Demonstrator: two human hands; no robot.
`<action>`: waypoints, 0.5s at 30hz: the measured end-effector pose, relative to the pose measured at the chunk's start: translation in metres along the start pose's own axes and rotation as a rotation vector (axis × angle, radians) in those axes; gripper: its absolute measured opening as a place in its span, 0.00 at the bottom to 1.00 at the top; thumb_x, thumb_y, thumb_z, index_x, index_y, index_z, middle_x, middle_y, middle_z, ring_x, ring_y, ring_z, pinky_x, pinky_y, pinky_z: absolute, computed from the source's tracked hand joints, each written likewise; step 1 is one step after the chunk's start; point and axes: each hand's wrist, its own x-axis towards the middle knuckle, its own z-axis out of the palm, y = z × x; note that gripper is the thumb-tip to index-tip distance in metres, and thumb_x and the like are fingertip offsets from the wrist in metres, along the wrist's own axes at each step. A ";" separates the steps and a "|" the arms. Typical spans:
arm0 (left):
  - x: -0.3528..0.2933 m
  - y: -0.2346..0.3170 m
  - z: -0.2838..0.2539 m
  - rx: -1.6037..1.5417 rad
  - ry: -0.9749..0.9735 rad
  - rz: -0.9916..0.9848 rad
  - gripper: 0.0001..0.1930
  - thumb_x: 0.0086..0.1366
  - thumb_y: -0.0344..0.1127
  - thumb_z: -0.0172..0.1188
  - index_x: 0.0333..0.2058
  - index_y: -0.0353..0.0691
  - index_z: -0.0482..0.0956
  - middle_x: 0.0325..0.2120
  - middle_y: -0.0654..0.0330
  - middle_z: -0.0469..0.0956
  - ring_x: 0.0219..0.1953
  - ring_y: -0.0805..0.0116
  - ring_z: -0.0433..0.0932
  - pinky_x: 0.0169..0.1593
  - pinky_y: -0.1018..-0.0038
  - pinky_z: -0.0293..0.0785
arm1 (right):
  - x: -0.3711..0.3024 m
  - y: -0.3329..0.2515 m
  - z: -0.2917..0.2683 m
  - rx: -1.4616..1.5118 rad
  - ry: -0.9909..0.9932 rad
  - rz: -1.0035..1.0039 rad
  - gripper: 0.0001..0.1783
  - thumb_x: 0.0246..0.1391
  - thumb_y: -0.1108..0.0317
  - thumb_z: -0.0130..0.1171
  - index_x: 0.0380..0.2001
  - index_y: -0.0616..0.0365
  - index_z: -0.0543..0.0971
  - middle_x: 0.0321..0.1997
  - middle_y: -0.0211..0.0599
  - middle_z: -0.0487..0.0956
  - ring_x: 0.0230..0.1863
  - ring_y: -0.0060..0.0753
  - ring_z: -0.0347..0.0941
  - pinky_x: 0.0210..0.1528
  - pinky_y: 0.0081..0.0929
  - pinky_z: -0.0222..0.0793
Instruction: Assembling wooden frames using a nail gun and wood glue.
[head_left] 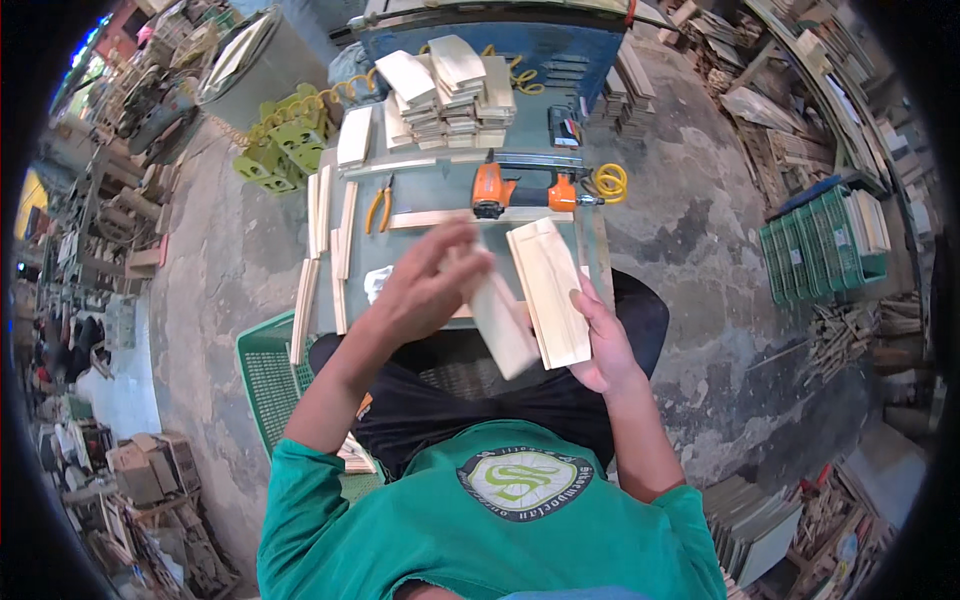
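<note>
My right hand [605,345] is closed around a stack of flat pale wooden boards [553,295], tilted above my lap at the table's front edge. The thumb lies along the stack's right side. Just left of it, my left hand [435,280] is blurred by motion, with its fingers at the upper end of another wooden board [502,320]. This board is blurred too, and its lower end comes close to the stack; whether they touch I cannot tell. Beyond my hands, an orange and black nail gun [530,190] lies on the table, and orange-handled pliers [379,207] lie to its left.
A pile of wooden boards [450,95] stands at the table's far side. Thin wooden strips [345,235] lie along the left edge. A green crate [265,380] is at my left, and green crates [800,250] stand far right. A yellow coiled hose [610,182] joins the nail gun.
</note>
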 end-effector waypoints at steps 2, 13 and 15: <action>0.004 0.011 0.002 0.184 -0.141 0.151 0.27 0.58 0.27 0.64 0.57 0.58 0.77 0.61 0.50 0.70 0.66 0.47 0.70 0.65 0.57 0.74 | -0.003 0.010 0.004 0.108 -0.034 0.048 0.35 0.70 0.68 0.44 0.77 0.52 0.51 0.70 0.45 0.68 0.65 0.47 0.75 0.63 0.47 0.76; -0.016 0.039 0.050 -0.023 -0.026 0.026 0.43 0.54 0.27 0.68 0.69 0.58 0.64 0.65 0.48 0.66 0.67 0.45 0.68 0.69 0.56 0.69 | -0.042 0.054 -0.017 -0.567 0.008 -0.183 0.41 0.57 0.65 0.71 0.71 0.54 0.64 0.61 0.39 0.75 0.58 0.33 0.75 0.61 0.32 0.72; -0.026 0.045 0.061 -1.053 -0.009 -0.673 0.49 0.59 0.33 0.72 0.74 0.47 0.52 0.69 0.47 0.64 0.68 0.49 0.68 0.70 0.55 0.65 | -0.044 0.056 -0.014 -0.740 0.075 -0.193 0.41 0.54 0.64 0.72 0.69 0.56 0.66 0.61 0.41 0.75 0.60 0.37 0.75 0.62 0.33 0.71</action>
